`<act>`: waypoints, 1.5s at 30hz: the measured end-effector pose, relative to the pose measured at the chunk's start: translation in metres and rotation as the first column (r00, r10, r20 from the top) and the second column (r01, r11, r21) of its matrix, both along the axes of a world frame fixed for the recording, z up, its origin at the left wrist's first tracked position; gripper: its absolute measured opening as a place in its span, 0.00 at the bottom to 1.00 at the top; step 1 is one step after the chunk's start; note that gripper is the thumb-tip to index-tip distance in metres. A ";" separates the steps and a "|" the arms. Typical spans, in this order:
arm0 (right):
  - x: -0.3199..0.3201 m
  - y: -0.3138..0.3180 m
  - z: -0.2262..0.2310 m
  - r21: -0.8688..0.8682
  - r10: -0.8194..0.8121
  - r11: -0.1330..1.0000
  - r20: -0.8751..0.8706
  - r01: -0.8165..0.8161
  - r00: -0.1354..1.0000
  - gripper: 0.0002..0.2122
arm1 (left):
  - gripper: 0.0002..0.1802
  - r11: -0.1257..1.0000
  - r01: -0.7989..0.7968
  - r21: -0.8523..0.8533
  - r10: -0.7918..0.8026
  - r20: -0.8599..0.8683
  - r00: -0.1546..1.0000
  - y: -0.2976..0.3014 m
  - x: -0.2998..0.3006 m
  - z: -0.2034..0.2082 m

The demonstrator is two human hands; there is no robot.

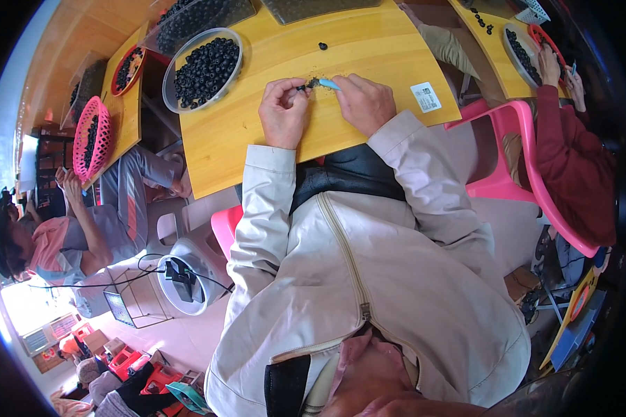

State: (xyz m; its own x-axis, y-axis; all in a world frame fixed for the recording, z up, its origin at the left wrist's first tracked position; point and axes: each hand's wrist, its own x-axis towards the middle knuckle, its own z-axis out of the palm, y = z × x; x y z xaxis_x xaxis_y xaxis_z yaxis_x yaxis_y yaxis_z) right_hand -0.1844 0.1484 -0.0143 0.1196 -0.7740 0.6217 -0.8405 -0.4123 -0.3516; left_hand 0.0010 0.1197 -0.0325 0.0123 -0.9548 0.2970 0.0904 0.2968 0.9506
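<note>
My left hand (284,111) rests on the yellow wooden table (243,132) and pinches a small dark berry-like piece (301,88) between its fingertips. My right hand (363,103) sits just beside it, holding a small light-blue tool (329,84) whose tip points at that piece. A little heap of dark crumbs (314,83) lies between the two hands. A clear round bowl (203,69) full of dark round fruits stands to the left of my left hand. One loose dark fruit (323,46) lies farther out on the table.
Dark trays of the same fruits (195,17) stand at the far table edge. A person in a red sleeve (570,153) sits on a pink chair (515,139) at the right. Another person (83,229) sits left by a pink basket (90,139). A white sticker (426,96) lies near my right hand.
</note>
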 end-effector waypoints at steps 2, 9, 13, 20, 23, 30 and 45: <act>0.000 0.000 0.000 -0.007 0.007 1.000 0.004 -0.007 1.000 0.08 | 0.14 0.999 -0.008 0.032 0.007 0.013 1.000 0.001 0.001 0.000; 0.003 0.002 0.001 -0.055 0.044 0.997 -0.034 -0.045 0.998 0.09 | 0.17 0.999 -0.029 0.028 0.027 0.073 0.997 0.003 -0.001 0.002; 0.004 0.004 0.000 -0.061 0.054 0.996 -0.090 -0.060 0.995 0.09 | 0.17 0.999 -0.041 0.009 0.040 0.099 0.994 0.004 -0.002 0.003; 0.005 0.004 0.000 -0.077 0.056 0.995 -0.084 -0.062 0.995 0.08 | 0.17 0.998 -0.060 -0.016 0.062 0.183 0.981 0.005 -0.003 0.004; 0.004 0.004 0.001 -0.070 0.052 0.996 -0.085 -0.058 0.995 0.07 | 0.17 0.999 -0.050 -0.007 0.050 0.184 0.982 0.005 -0.004 0.008; 0.001 -0.005 -0.005 -0.002 -0.057 0.998 -0.090 0.057 0.994 0.01 | 0.18 0.999 0.001 0.049 -0.004 0.057 0.998 0.005 -0.003 0.008; -0.004 -0.002 -0.003 0.023 -0.070 0.997 0.080 0.069 0.994 0.06 | 0.11 0.800 -0.393 -0.452 0.569 0.364 0.738 -0.048 0.103 0.061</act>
State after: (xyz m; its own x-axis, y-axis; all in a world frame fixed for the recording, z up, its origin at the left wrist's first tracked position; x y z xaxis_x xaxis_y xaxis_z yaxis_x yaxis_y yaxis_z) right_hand -0.1881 0.1463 -0.0168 0.0150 -0.7909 0.6117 -0.8352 -0.3462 -0.4272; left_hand 0.1036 0.0720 0.0286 0.2217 -0.7006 0.6782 -0.5718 0.4700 0.6724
